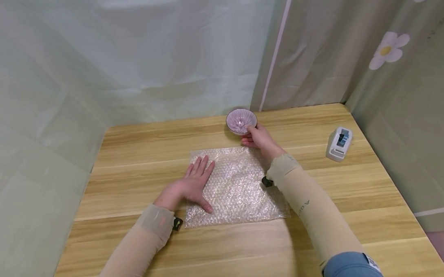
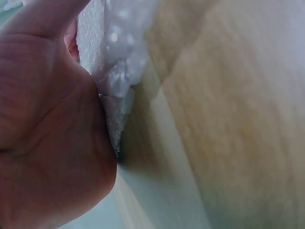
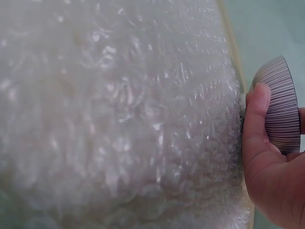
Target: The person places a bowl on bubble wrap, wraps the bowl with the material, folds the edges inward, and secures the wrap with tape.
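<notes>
A sheet of clear bubble wrap (image 1: pixel 234 187) lies flat on the wooden table. Across its left part rests my left hand (image 1: pixel 197 183), fingers spread and straight; the left wrist view shows the palm beside the wrap's edge. Beyond the far edge of the wrap, my right hand (image 1: pixel 258 139) grips a small bowl (image 1: pixel 240 120) by its near right rim, thumb over the inside. In the right wrist view the bowl (image 3: pixel 282 107) has dark stripes on its outer wall, and fingers curl against it. Whether the bowl touches the table cannot be told.
A white and grey tape dispenser (image 1: pixel 339 144) stands on the right side of the wooden table (image 1: pixel 142 178). Pale curtains (image 1: pixel 175 54) hang behind the table and along both sides, with flowers printed on the right one.
</notes>
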{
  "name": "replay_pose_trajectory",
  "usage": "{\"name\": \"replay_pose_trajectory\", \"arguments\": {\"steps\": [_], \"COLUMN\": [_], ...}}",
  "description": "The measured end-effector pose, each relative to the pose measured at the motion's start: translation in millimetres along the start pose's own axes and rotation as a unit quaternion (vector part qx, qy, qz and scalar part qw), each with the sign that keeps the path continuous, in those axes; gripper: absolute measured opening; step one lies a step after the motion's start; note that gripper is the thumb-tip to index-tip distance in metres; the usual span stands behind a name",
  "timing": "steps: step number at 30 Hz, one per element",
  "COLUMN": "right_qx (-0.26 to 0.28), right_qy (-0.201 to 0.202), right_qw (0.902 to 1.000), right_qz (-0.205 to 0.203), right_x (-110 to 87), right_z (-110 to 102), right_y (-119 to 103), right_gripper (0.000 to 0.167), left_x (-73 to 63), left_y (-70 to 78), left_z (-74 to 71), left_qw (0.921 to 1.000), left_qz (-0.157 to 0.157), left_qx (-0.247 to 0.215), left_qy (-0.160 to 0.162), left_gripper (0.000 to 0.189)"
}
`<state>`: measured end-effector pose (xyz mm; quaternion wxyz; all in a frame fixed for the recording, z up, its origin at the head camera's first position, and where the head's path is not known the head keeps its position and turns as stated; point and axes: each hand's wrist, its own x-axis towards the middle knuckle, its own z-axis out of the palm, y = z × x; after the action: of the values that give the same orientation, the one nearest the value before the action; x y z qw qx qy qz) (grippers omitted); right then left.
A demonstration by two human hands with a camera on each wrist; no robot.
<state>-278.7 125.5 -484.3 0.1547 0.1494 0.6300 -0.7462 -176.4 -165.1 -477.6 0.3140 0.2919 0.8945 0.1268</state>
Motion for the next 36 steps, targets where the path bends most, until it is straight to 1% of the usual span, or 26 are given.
{"name": "replay_pose_trajectory", "arguments": {"steps": [4,6,8,11,13,15,18,20,28,30,31,35,36], "right_qx": [-0.003,-0.002,0.0,0.004,0.003,-0.001,-0.001,0.0,0.026,0.032,0.033,0.039,0.039], "right_qy": [0.001,0.002,0.004,0.007,0.008,0.008,0.007,0.008,0.024,0.027,0.028,0.028,0.027], "right_qw": [1.0,1.0,1.0,1.0,1.0,1.0,1.0,1.0,0.9993,0.9991,0.999,0.9987,0.9987], "right_qz": [-0.001,-0.002,-0.002,-0.004,-0.005,-0.005,-0.005,-0.005,-0.013,-0.011,-0.01,-0.015,-0.016], "right_x": [0.3,0.7,1.1,1.3,1.2,1.1,1.2,1.4,0.6,-1.3,-2.5,-8.7,-10.4], "right_z": [0,0,0,0,-1,0,-1,-1,-1,-1,-1,-1,-1], "right_y": [0,1,1,2,2,2,3,3,2,1,0,-1,-1], "right_gripper": [0.04,0.04,0.041,0.041,0.042,0.042,0.042,0.042,0.041,0.042,0.043,0.043,0.043], "left_x": [0.1,1.9,4.9,7.2,5.4,2.4,0.5,1.3,2.1,2.5,4.3,3.6,4.3], "left_y": [-0.6,-3.8,-9.7,-14.5,-12.2,-7.1,-3.7,-4.3,-8.1,-9.0,-12.2,-11.1,-12.2], "left_z": [-0.2,2.3,7.0,9.8,7.2,2.3,-1.4,-1.1,0.8,1.2,3.7,2.0,3.0], "left_qw": [0.9999,0.9999,0.9996,0.9989,0.9988,0.9992,0.9998,0.9999,0.9992,0.9993,0.9992,0.9991,0.9988], "left_qz": [-0.002,-0.001,0.009,0.023,0.026,0.018,0.009,0.006,0.021,0.019,0.022,0.021,0.024], "left_qx": [-0.01,-0.017,-0.023,-0.037,-0.037,-0.034,-0.02,-0.016,-0.033,-0.03,-0.03,-0.037,-0.04], "left_qy": [-0.001,0.001,0.011,0.018,0.017,0.008,0.001,0.0,0.013,0.012,0.015,0.01,0.013], "left_gripper": [0.165,0.166,0.168,0.168,0.166,0.164,0.163,0.163,0.164,0.164,0.165,0.164,0.165]}}
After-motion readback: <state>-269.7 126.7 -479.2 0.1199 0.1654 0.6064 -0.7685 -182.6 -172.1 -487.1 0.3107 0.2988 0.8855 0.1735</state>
